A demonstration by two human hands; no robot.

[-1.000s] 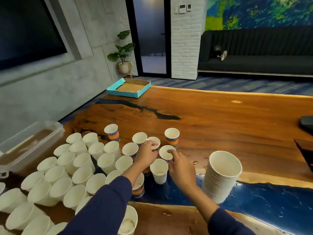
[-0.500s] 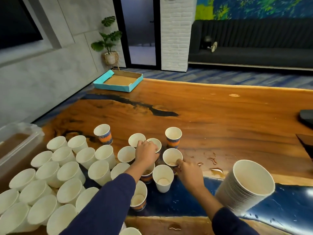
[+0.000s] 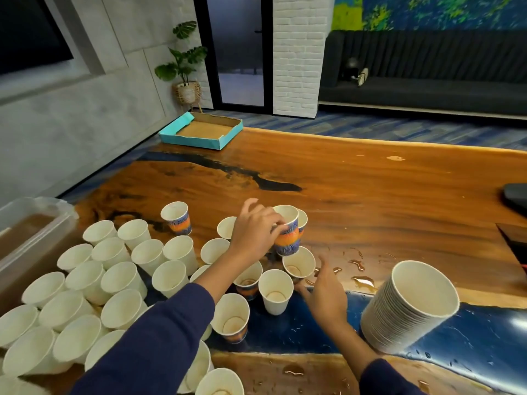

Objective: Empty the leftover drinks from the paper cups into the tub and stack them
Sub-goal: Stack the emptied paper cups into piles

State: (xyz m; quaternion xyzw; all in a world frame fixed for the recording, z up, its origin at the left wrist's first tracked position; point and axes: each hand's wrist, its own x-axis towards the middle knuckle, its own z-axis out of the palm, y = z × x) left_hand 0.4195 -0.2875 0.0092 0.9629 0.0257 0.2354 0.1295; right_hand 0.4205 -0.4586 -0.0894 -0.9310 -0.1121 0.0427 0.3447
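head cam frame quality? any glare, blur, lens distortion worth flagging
Head view: wide-angle bowing, the cup stack at right leans outward and the table edge curves. Glare off the wet blue resin strip and the spilled puddles. Mild motion softness on the left hand holding the patterned cup; the right hand is fairly sharp. Room lighting is dim and the background compression-soft.

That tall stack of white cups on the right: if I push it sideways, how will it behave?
The stack of white cups already leans, so a high push would probably tip it. Spilled drops lie near its base, so it may slide when pushed low. Many nested cups likely make it fairly stiff.
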